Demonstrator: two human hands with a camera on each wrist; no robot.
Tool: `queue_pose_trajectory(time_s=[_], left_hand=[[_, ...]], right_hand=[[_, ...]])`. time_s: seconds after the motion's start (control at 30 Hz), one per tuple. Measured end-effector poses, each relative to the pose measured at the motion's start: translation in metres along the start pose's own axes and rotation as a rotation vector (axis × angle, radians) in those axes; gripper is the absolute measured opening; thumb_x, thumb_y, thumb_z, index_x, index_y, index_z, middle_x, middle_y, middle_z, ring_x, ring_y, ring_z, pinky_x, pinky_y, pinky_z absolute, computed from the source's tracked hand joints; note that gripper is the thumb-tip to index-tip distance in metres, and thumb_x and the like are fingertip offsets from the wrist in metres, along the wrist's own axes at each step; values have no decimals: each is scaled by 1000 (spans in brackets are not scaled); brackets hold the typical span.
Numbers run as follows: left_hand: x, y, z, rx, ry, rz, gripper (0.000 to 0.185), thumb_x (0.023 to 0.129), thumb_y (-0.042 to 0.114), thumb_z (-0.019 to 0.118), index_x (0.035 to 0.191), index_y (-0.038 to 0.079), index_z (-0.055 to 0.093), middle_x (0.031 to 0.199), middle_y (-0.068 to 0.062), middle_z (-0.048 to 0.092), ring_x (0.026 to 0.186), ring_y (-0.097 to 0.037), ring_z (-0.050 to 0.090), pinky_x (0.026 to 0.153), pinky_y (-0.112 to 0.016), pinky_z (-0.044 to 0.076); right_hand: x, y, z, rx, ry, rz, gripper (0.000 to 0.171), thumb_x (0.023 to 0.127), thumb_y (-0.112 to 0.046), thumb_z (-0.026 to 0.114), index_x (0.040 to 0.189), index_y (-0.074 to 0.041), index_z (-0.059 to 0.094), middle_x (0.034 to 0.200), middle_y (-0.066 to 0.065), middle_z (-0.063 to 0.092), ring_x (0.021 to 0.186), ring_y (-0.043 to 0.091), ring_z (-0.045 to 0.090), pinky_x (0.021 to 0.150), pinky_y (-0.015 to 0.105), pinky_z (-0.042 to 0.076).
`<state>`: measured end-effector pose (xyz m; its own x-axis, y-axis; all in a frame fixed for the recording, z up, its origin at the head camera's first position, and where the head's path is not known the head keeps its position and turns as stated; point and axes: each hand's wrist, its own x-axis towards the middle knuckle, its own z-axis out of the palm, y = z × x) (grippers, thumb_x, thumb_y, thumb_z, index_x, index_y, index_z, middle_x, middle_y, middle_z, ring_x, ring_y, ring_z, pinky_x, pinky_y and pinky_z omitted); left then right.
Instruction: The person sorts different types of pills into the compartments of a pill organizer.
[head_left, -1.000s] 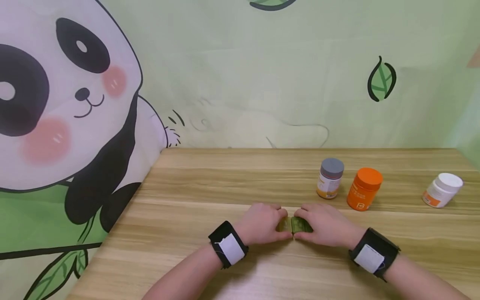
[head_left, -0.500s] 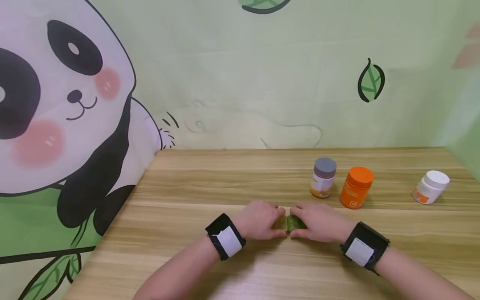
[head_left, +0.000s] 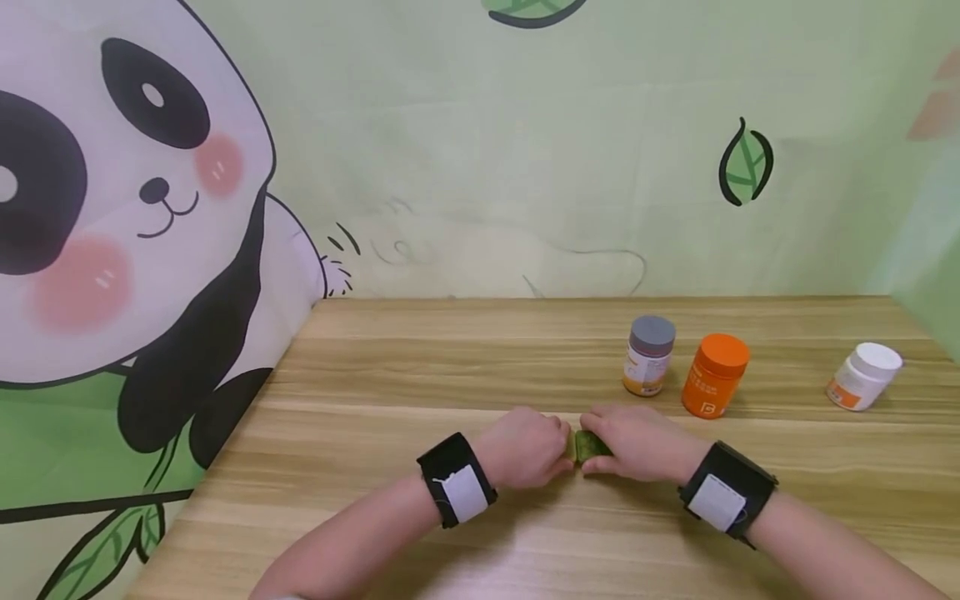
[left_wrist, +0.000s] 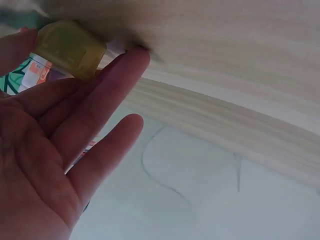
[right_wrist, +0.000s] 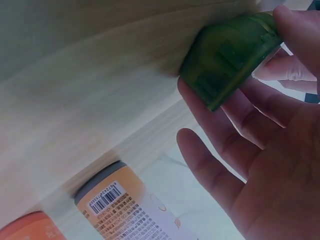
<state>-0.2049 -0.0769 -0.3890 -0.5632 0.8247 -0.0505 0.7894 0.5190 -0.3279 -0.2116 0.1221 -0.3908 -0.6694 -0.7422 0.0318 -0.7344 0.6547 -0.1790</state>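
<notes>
A small pill box of see-through plastic lies low at the tabletop between my two hands, a green part (head_left: 595,445) on the right and a yellow part (left_wrist: 71,47) on the left. My left hand (head_left: 520,447) pinches the yellow end between thumb and fingers, covering most of it from the head view. With thumb and fingertips on opposite sides, my right hand (head_left: 647,442) holds the green end. In the right wrist view, the slanted green end shows faint raised marks, while the little finger (right_wrist: 205,162) stands away from the box.
Beyond my right hand stand a grey-capped bottle (head_left: 649,357) and an orange bottle (head_left: 716,377). Farther right is a white bottle (head_left: 864,377) with an orange label patch. The wooden table (head_left: 420,358) backs onto a panda-print cloth (head_left: 465,150).
My left fingers have closed in farther over the yellow part, so less of it shows. The right hand keeps its grip on the green part. The head view has shifted slightly.
</notes>
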Motion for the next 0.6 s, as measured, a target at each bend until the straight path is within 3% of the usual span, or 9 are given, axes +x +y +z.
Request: queue_pose_trajectory(time_s=[0.27, 0.47, 0.6], left_hand=[[-1, -1, 1, -15, -8, 7, 31, 101, 39, 50, 93, 11, 62, 76, 4, 56, 59, -6, 50, 53, -24, 45], [2, -17, 4, -233, -12, -6, 34, 105, 35, 42, 84, 14, 59, 67, 5, 51, 62, -10, 55, 58, -30, 48], [6, -27, 8, -432, -24, -68, 35, 105, 34, 41, 83, 15, 59, 67, 7, 49, 64, -9, 53, 62, -29, 46]], right_hand=[[1, -1, 0, -8, 6, -14, 37, 83, -40, 75, 93, -9, 57, 79, -6, 45, 67, 10, 43, 56, 28, 37], [2, -1, 0, -15, 3, -19, 38, 82, -39, 76, 95, -9, 58, 82, -4, 48, 69, 12, 45, 59, 30, 39], [1, -1, 0, -13, 6, -20, 37, 82, -39, 76, 94, -10, 57, 80, -5, 46, 68, 11, 44, 59, 30, 38]])
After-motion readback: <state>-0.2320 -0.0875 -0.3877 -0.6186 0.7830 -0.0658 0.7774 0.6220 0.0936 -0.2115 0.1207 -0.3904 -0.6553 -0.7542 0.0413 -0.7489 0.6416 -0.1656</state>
